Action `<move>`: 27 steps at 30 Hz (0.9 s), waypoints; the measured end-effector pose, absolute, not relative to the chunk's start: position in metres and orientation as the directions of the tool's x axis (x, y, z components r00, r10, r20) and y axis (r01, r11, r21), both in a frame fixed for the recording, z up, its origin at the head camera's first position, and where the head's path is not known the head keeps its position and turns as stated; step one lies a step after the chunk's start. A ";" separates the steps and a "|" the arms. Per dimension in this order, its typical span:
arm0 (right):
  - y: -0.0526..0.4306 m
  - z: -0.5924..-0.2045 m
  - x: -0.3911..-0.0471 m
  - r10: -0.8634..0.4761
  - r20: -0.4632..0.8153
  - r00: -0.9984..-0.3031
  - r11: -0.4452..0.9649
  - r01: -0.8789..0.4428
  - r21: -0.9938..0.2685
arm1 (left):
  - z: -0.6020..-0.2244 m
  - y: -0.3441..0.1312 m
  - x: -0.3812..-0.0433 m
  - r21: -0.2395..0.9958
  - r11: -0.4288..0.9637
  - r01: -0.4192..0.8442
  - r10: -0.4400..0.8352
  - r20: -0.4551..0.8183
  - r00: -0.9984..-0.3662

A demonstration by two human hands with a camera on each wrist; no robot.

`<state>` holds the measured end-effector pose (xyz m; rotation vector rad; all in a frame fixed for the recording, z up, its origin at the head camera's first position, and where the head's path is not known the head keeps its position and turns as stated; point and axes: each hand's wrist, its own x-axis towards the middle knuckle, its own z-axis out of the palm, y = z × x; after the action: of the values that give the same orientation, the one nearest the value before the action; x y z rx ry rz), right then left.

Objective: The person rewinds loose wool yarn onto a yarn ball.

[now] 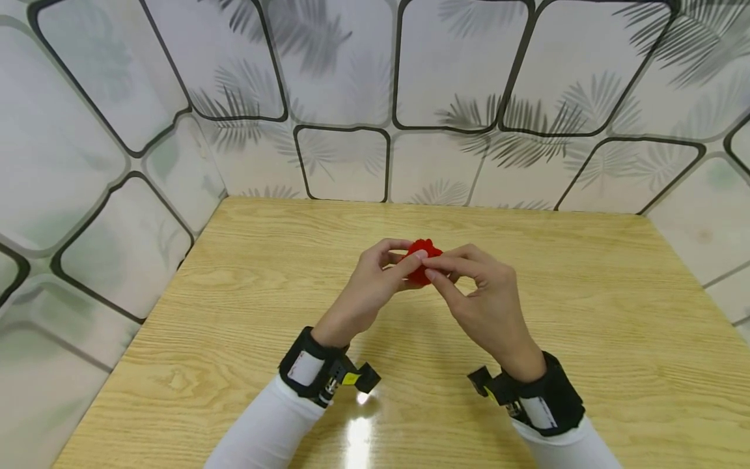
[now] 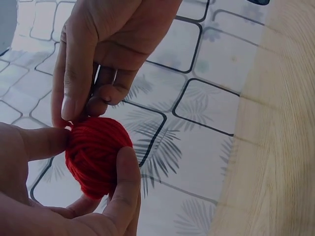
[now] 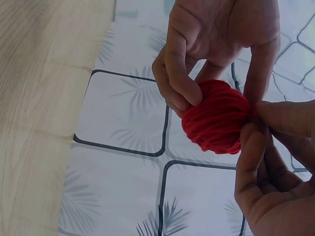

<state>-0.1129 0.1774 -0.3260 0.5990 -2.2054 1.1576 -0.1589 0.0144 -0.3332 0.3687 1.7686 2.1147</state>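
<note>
A small ball of red yarn (image 1: 423,260) is held up above the table between both hands. My left hand (image 1: 375,281) grips it, the thumb on the near side and fingers curled round the far side. In the left wrist view the wound strands of the yarn ball (image 2: 98,155) show between thumb and fingers. The right hand (image 1: 485,293) pinches with thumb and forefinger at the ball's right side. Seen from the right wrist, those fingertips (image 3: 252,135) meet at the edge of the yarn ball (image 3: 216,118); what strand they pinch is mostly hidden.
A light wooden table (image 1: 234,312) lies beneath the hands. White walls (image 1: 351,65) with dark outlines and grey leaf prints stand behind it and along both sides. Each wrist wears a black strap (image 1: 310,365) with a small camera.
</note>
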 end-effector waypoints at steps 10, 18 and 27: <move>0.176 -0.328 -0.115 -0.162 0.686 -0.709 0.570 -0.635 -0.522 | -0.334 0.013 -0.161 0.961 -0.227 -0.156 0.442 -0.041 -0.896; 0.174 -0.326 -0.113 -0.233 0.699 -0.676 0.591 -0.669 -0.450 | -0.334 0.009 -0.163 0.939 -0.274 -0.207 0.488 -0.049 -0.871; 0.175 -0.319 -0.111 -0.180 0.729 -0.660 0.534 -0.688 -0.491 | -0.331 0.007 -0.164 0.926 -0.306 -0.222 0.502 -0.041 -0.864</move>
<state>-0.1114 0.1750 -0.3187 0.6998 -2.1529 1.0621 -0.1639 0.0073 -0.3307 0.3557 1.4985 2.1980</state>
